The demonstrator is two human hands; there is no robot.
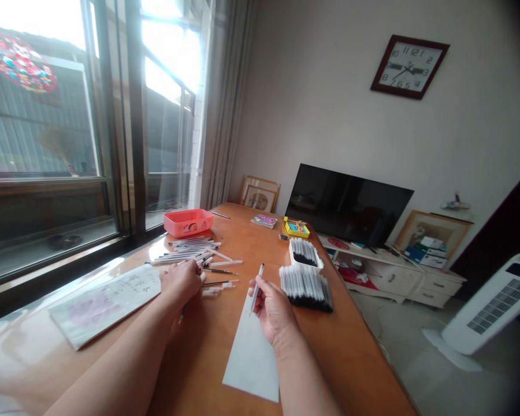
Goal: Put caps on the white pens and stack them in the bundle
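My right hand pinches a pen with a white barrel and a dark upper end, held upright above a sheet of white paper. My left hand rests on the table with its fingers curled by the loose pen parts; what they hold, if anything, is hidden. Just beyond it lies a pile of white pen barrels. Thin dark refills and small clear caps are scattered to its right. A thin pen or refill shows beneath my left wrist.
Black-ended pens lie in a dense row at right, before a white tray of similar pens. A pink-red basket stands by the window. A booklet lies at left. Farther back are a yellow box and a small colourful book.
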